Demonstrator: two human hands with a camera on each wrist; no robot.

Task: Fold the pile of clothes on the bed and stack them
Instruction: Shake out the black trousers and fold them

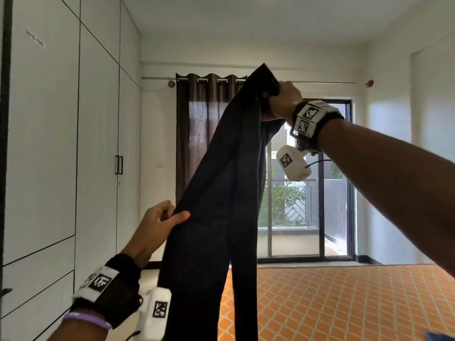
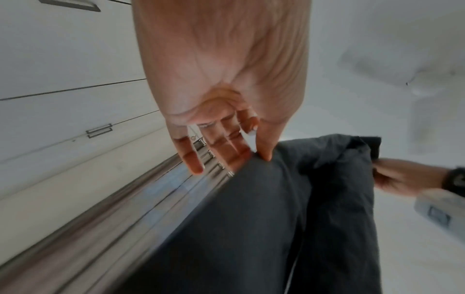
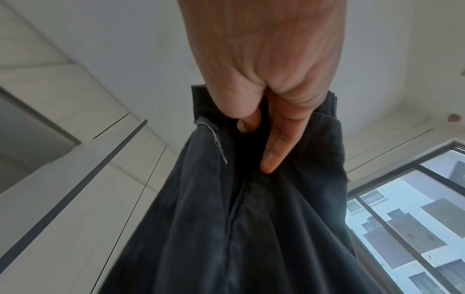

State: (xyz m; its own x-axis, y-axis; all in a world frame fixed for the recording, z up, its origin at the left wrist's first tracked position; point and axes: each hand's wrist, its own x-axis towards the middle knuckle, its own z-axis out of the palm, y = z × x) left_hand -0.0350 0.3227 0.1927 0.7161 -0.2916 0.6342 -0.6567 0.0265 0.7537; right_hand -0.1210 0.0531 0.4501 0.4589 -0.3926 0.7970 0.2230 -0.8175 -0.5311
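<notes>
Your left hand (image 1: 157, 223) pinches the near edge of the dark trousers (image 1: 216, 217) between thumb and fingers (image 2: 241, 153). Your right hand (image 1: 283, 99), raised high, grips their top end, fingers (image 3: 276, 143) curled into the cloth. Both legs hang below, over the bed (image 1: 344, 303).

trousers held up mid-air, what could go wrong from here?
1. The left hand only pinches the trousers at one edge between thumb and fingertips; that edge may slip.
2. The right hand grips the top bunched, so creases may get folded in.
3. The legs hang apart low down, over the bed, and may land misaligned.
</notes>
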